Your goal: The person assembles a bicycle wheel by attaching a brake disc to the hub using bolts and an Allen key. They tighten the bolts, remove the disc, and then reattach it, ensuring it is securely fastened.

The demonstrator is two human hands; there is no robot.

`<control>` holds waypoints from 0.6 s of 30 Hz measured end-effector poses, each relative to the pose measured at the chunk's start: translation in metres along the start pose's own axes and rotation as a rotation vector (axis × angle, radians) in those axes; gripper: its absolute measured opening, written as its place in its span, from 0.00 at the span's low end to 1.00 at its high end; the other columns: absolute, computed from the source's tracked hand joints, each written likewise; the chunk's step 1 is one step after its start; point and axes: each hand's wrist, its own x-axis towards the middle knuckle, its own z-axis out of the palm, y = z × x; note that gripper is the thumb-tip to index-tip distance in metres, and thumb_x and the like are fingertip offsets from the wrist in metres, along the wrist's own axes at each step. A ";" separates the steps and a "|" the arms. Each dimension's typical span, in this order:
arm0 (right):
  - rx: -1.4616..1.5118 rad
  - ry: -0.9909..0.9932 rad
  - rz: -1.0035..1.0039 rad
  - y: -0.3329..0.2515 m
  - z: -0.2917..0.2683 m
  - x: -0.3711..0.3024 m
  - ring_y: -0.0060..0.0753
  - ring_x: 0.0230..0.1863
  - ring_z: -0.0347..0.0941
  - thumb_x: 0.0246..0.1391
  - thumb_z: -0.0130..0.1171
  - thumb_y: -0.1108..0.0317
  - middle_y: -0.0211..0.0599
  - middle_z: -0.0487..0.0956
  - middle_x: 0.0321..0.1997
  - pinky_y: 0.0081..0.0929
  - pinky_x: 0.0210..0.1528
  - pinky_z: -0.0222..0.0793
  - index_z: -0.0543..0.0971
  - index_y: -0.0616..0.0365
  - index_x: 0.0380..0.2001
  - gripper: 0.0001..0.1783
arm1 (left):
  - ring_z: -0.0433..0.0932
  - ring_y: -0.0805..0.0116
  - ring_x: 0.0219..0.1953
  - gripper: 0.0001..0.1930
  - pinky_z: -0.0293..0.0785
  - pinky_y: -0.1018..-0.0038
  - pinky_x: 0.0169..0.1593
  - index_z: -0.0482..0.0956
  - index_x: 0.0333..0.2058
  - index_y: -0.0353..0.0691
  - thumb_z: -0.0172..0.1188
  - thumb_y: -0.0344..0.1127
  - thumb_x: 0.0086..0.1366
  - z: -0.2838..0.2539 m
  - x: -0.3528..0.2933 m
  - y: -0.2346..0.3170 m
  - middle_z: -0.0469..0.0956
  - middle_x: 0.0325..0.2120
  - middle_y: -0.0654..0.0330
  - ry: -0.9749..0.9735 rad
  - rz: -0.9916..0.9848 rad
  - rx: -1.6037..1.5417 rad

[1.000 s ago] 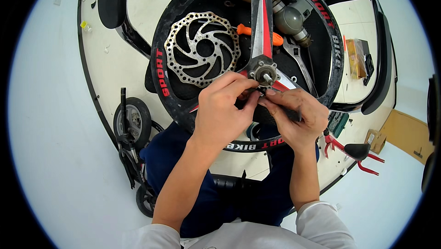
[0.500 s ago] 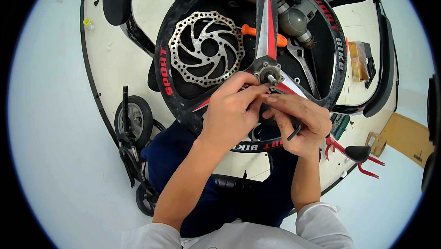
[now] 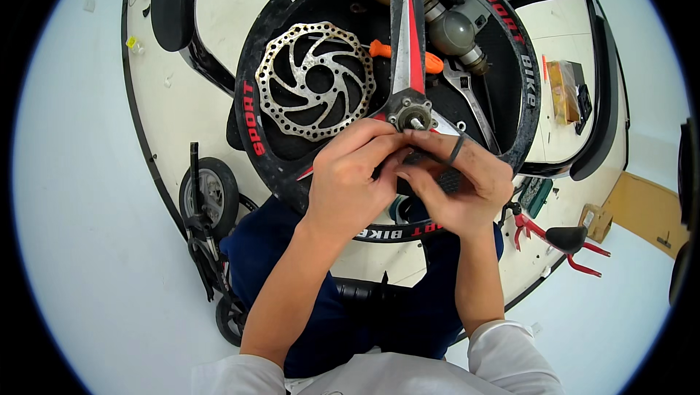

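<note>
A black three-spoke bike wheel (image 3: 251,67) with red and white spoke faces lies before me. Its metal hub (image 3: 413,115), axle end upward, sits just beyond my fingertips. My left hand (image 3: 350,172) is closed in a pinch beside the hub; whatever its fingertips hold is hidden. Touching it, my right hand (image 3: 467,183) is closed around a dark hex key (image 3: 457,150), whose one end sticks up past the fingers. Inside the wheel's left opening rests a silver brake disc (image 3: 277,85), apart from the hub.
Through the wheel show an orange-handled screwdriver (image 3: 433,64), an adjustable wrench (image 3: 472,107) and a grey rounded tool (image 3: 452,34). Black armrests (image 3: 175,1) flank the wheel. A small wheeled frame (image 3: 210,191) stands left; a red forked part (image 3: 536,229) and cardboard box (image 3: 598,221) are at right.
The hex key has turned in my right hand: its end stuck out below the fingers and now points up beyond them. The wheel and disc appear slightly further left.
</note>
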 end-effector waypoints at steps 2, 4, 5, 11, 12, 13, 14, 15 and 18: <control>0.099 0.012 0.016 0.005 0.005 -0.007 0.28 0.28 0.85 0.46 0.64 0.89 0.46 0.87 0.40 0.17 0.29 0.79 0.84 0.70 0.40 0.15 | 0.83 0.61 0.34 0.13 0.80 0.72 0.38 0.85 0.34 0.33 0.66 0.18 0.47 0.001 -0.001 -0.002 0.82 0.32 0.56 -0.009 0.002 0.010; 0.102 -0.030 0.032 0.003 0.002 -0.006 0.30 0.30 0.86 0.47 0.66 0.88 0.47 0.87 0.40 0.18 0.30 0.80 0.84 0.71 0.38 0.13 | 0.83 0.61 0.34 0.14 0.80 0.72 0.38 0.85 0.36 0.34 0.66 0.18 0.47 0.000 0.001 -0.005 0.82 0.33 0.57 -0.044 0.075 0.012; 0.103 -0.053 0.041 0.003 0.000 -0.006 0.31 0.31 0.86 0.47 0.66 0.87 0.48 0.87 0.40 0.18 0.31 0.81 0.84 0.71 0.38 0.12 | 0.83 0.61 0.34 0.15 0.80 0.73 0.38 0.86 0.36 0.34 0.66 0.18 0.47 -0.001 0.001 -0.007 0.82 0.33 0.57 -0.062 0.110 0.013; -0.068 0.076 -0.145 0.015 0.002 -0.008 0.30 0.30 0.86 0.46 0.71 0.84 0.46 0.87 0.35 0.21 0.30 0.79 0.84 0.71 0.36 0.12 | 0.83 0.62 0.36 0.17 0.80 0.73 0.38 0.86 0.38 0.34 0.65 0.16 0.46 -0.003 -0.003 -0.001 0.82 0.34 0.57 -0.057 -0.061 -0.034; -0.046 0.073 -0.101 0.016 0.003 -0.009 0.30 0.30 0.86 0.45 0.71 0.84 0.46 0.87 0.35 0.21 0.31 0.79 0.84 0.71 0.36 0.12 | 0.83 0.62 0.36 0.17 0.80 0.73 0.38 0.86 0.38 0.34 0.65 0.16 0.46 -0.003 -0.004 -0.003 0.82 0.34 0.57 -0.050 -0.041 -0.029; -0.023 0.070 -0.058 0.018 0.004 -0.009 0.30 0.30 0.86 0.45 0.70 0.85 0.46 0.87 0.35 0.21 0.31 0.79 0.85 0.71 0.36 0.12 | 0.83 0.62 0.36 0.17 0.80 0.72 0.38 0.86 0.38 0.33 0.65 0.16 0.46 -0.003 -0.004 -0.004 0.82 0.35 0.57 -0.041 -0.020 -0.023; -0.011 0.058 -0.034 0.016 0.003 -0.007 0.30 0.30 0.86 0.45 0.70 0.85 0.46 0.87 0.35 0.21 0.31 0.79 0.85 0.71 0.36 0.12 | 0.82 0.62 0.36 0.17 0.80 0.72 0.38 0.86 0.38 0.33 0.65 0.16 0.47 -0.003 -0.005 -0.005 0.82 0.35 0.57 -0.031 0.000 -0.018; 0.001 0.046 -0.009 0.013 0.003 -0.006 0.30 0.30 0.85 0.44 0.70 0.86 0.46 0.87 0.34 0.21 0.31 0.79 0.85 0.71 0.35 0.12 | 0.82 0.61 0.36 0.17 0.80 0.72 0.38 0.86 0.38 0.33 0.65 0.16 0.47 -0.002 -0.005 -0.005 0.82 0.35 0.56 -0.030 0.024 -0.013; 0.032 -0.005 0.000 0.000 0.000 0.002 0.30 0.30 0.85 0.43 0.68 0.87 0.47 0.87 0.35 0.21 0.31 0.79 0.85 0.71 0.35 0.12 | 0.82 0.60 0.36 0.18 0.80 0.71 0.39 0.85 0.39 0.33 0.64 0.16 0.47 0.000 -0.003 -0.005 0.81 0.35 0.56 -0.034 0.091 0.004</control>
